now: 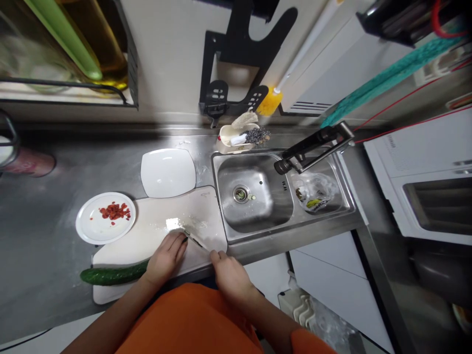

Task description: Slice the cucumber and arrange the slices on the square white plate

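My right hand (pixel 232 275) is closed round the handle of a knife (pixel 195 240), whose thin blade points away to the upper left over the cutting board. My left hand (pixel 166 254) is palm down, its fingers together and closed against the front part of the blade. Just beyond the fingertips lies a small heap of finely chopped white bits (pixel 174 224), with crumbs scattered around it. A whole green cucumber (pixel 112 274) lies along the near left of the white cutting board (pixel 142 221). Its right end is hidden behind my left hand and wrist.
A white plate (pixel 88 223) with chopped red pieces (pixel 115 211) overlaps the board's left side. A square white dish (pixel 168 172) stands behind the board. To the right are a steel sink (pixel 254 216), a black faucet (pixel 306 150) and a plastic bag (pixel 317 189).
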Action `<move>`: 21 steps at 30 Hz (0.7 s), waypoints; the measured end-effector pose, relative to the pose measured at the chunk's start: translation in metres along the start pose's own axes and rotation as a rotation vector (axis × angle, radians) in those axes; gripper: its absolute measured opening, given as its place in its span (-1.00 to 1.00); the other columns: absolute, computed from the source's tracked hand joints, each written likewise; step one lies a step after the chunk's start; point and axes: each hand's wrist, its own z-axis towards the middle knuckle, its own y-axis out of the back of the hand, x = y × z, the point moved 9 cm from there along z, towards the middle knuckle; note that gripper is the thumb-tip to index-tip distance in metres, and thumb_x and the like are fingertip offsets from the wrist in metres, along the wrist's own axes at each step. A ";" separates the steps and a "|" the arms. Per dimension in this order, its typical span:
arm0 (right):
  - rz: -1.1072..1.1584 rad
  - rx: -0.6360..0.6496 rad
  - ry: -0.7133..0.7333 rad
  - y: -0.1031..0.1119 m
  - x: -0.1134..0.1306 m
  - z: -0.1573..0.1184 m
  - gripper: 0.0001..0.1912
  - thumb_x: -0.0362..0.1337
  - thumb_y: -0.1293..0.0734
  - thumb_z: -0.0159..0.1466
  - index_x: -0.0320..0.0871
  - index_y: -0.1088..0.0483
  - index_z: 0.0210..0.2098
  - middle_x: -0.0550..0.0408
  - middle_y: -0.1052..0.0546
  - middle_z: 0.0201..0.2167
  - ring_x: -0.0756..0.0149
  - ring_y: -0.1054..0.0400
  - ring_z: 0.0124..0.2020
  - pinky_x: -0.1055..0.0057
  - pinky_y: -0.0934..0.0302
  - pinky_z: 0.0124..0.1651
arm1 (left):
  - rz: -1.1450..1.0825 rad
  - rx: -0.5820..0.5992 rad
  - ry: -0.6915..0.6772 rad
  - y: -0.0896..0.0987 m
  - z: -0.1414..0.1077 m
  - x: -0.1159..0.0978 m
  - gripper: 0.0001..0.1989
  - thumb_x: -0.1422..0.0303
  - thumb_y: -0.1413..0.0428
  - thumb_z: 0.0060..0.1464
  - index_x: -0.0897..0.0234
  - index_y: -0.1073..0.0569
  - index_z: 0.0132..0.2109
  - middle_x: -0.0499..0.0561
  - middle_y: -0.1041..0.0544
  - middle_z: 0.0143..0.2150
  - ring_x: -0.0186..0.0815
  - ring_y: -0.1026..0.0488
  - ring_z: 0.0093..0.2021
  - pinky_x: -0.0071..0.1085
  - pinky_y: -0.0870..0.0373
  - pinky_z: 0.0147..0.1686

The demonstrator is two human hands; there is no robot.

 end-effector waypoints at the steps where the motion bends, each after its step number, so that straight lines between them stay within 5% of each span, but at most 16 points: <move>1: 0.001 -0.003 0.005 0.000 0.001 0.002 -0.62 -0.58 -0.04 0.21 -0.16 -0.24 -0.08 -0.05 -0.47 -0.20 0.19 -0.44 -0.27 0.39 -0.22 -0.33 | -0.002 0.001 -0.002 0.000 0.000 0.000 -0.75 0.35 0.05 0.21 0.30 -0.41 -0.03 0.13 -0.49 -0.08 -0.19 -0.40 -0.01 -0.15 -0.35 0.09; 15: -0.031 -0.096 0.054 -0.004 0.023 0.043 -0.68 -0.51 -0.01 0.31 -0.18 -0.24 -0.05 -0.03 -0.47 -0.21 0.24 -0.43 -0.27 0.41 -0.25 -0.29 | -0.010 0.003 -0.006 0.000 0.000 0.000 -0.72 0.37 0.06 0.21 0.31 -0.40 0.01 0.13 -0.50 -0.08 -0.19 -0.41 0.00 -0.15 -0.35 0.10; 21: 0.003 -0.092 0.036 -0.003 0.013 0.043 -0.67 -0.52 -0.04 0.27 -0.16 -0.24 -0.05 -0.01 -0.46 -0.19 0.23 -0.42 -0.24 0.41 -0.24 -0.28 | -0.043 -0.008 0.001 0.000 0.000 0.001 -0.70 0.36 0.06 0.21 0.29 -0.37 0.06 0.13 -0.49 -0.04 -0.20 -0.41 0.00 -0.16 -0.36 0.09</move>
